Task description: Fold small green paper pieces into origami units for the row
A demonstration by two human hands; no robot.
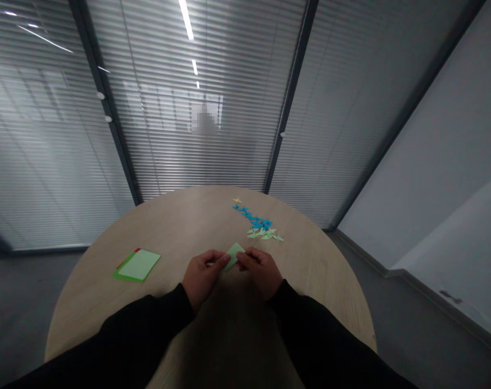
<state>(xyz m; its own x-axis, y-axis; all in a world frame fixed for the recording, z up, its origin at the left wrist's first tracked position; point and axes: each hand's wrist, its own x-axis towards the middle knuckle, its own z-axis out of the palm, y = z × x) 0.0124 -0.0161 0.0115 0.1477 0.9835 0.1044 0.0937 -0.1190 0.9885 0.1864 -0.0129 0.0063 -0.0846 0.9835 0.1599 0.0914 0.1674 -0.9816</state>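
Observation:
Between my two hands is a small piece of light green paper (233, 256), held above the table near its middle. My left hand (203, 274) pinches its left side between thumb and fingers. On the opposite side, my right hand (260, 268) grips the paper's right edge in the same way. Parts of the paper are hidden behind my fingertips, so I cannot tell how it is folded. Just beyond my right hand lie several folded light green paper stars (265, 234), with a cluster of blue paper stars (261, 222) behind them.
A single yellow paper star (237, 200) lies at the far end of the row. To the left, a stack of light green paper sheets (140, 265) rests on a darker green and red layer. The round wooden table (180, 216) stands before glass with blinds (213, 156).

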